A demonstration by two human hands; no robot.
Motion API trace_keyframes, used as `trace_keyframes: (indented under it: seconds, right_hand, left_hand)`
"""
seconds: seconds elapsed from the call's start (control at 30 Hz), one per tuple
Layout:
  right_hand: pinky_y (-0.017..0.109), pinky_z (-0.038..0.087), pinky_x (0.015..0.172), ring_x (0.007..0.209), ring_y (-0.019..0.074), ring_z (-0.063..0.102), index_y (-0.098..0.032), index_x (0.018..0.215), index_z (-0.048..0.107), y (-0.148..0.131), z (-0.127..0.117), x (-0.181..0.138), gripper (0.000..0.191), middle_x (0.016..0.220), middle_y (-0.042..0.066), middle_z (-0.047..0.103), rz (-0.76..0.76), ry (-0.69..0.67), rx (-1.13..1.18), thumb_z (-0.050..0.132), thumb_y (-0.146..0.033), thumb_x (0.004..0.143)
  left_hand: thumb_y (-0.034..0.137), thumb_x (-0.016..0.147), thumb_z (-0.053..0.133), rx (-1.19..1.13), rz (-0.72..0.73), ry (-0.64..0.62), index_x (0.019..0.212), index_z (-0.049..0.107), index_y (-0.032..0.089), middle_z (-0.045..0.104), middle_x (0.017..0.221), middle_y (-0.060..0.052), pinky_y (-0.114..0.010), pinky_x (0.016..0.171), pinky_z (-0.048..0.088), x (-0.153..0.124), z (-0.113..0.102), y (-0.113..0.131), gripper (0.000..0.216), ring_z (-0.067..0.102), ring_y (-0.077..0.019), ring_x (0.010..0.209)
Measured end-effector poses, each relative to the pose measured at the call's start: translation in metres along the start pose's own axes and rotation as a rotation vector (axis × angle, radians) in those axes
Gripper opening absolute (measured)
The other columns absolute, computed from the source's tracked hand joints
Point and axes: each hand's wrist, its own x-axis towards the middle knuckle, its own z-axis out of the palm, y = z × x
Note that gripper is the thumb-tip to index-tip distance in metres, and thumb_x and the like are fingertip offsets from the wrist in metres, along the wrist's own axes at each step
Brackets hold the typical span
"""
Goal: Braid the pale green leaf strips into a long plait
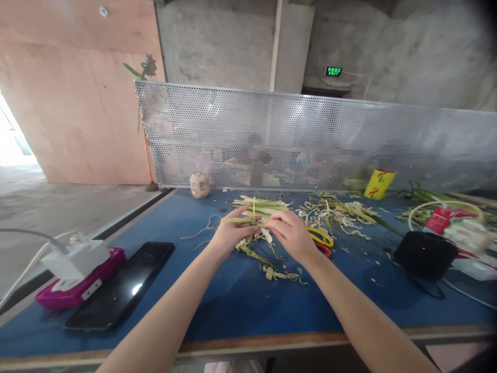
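Near the middle of the blue table, my left hand point(232, 231) pinches a pale green plant strip point(241, 220) between thumb and fingers. My right hand point(288, 231) is closed at the other side of the same strips, its fingertips close to my left thumb. One strip stands upright where they cross. Below my hands lies a braided piece of plant fibre point(252, 252) with a knotted, stringy end point(281, 274). Behind them is a pile of flat green strips point(260, 204). Scissors with yellow and red handles point(322, 237) lie partly hidden beside my right hand.
Shredded strips point(341, 211) litter the table's back right. A black phone point(122, 287) and a magenta power strip point(83, 285) with a white charger lie left. A black pouch-like object point(425, 254) sits right. A perforated metal screen point(240, 137) borders the back, near a yellow roll point(379, 184).
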Motion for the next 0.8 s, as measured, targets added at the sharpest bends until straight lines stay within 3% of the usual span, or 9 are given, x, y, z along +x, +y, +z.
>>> trace_keyframes:
  seconds: [0.1, 0.23, 0.37, 0.63, 0.8]
  right_hand:
    - [0.036, 0.046, 0.078, 0.086, 0.0183, 0.055, -0.020, 0.092, 0.058, 0.000, -0.008, 0.001, 0.017, 0.090, 0.007, 0.061, -0.176, -0.094, -0.075, 0.043, -0.018, 0.085]
    - [0.037, 0.047, 0.081, 0.091, 0.0194, 0.056, -0.019, 0.102, 0.055, -0.001, -0.007, -0.001, 0.020, 0.094, 0.008, 0.061, -0.244, -0.116, -0.071, 0.044, -0.019, 0.085]
    - [0.036, 0.048, 0.081, 0.091, 0.0183, 0.055, -0.018, 0.104, 0.053, -0.001, -0.006, -0.002, 0.021, 0.093, 0.008, 0.061, -0.212, -0.076, 0.001, 0.043, -0.016, 0.085]
    - [0.038, 0.046, 0.081, 0.090, 0.0197, 0.054, -0.017, 0.096, 0.058, -0.009, -0.010, 0.001, 0.021, 0.089, 0.008, 0.061, -0.288, -0.155, -0.079, 0.040, -0.015, 0.086]
    - [0.037, 0.043, 0.079, 0.087, 0.0200, 0.053, -0.018, 0.091, 0.060, -0.015, -0.013, 0.003, 0.020, 0.087, 0.008, 0.063, -0.356, -0.203, -0.214, 0.041, -0.015, 0.086]
  left_hand:
    - [0.003, 0.056, 0.072, -0.153, -0.125, -0.059, 0.112, 0.051, 0.015, 0.067, 0.093, -0.010, -0.020, 0.049, 0.045, 0.000, -0.002, -0.001, 0.061, 0.064, -0.0137, 0.066]
    - [0.000, 0.057, 0.070, -0.205, -0.140, -0.083, 0.107, 0.053, 0.013, 0.068, 0.089, -0.010, -0.019, 0.048, 0.045, 0.000, -0.004, -0.002, 0.055, 0.064, -0.0131, 0.064]
    - [0.000, 0.057, 0.071, -0.149, -0.128, -0.064, 0.114, 0.047, 0.014, 0.069, 0.086, -0.009, -0.019, 0.048, 0.045, 0.001, -0.004, -0.003, 0.063, 0.064, -0.0127, 0.062]
    - [0.008, 0.057, 0.072, 0.006, -0.062, -0.014, 0.121, 0.047, 0.015, 0.069, 0.084, -0.009, -0.021, 0.045, 0.041, 0.002, -0.003, -0.008, 0.069, 0.061, -0.0120, 0.055]
    - [-0.001, 0.056, 0.063, 0.133, 0.026, -0.038, 0.123, 0.045, 0.017, 0.069, 0.075, -0.004, -0.026, 0.058, 0.047, 0.002, -0.001, -0.008, 0.072, 0.059, -0.0119, 0.054]
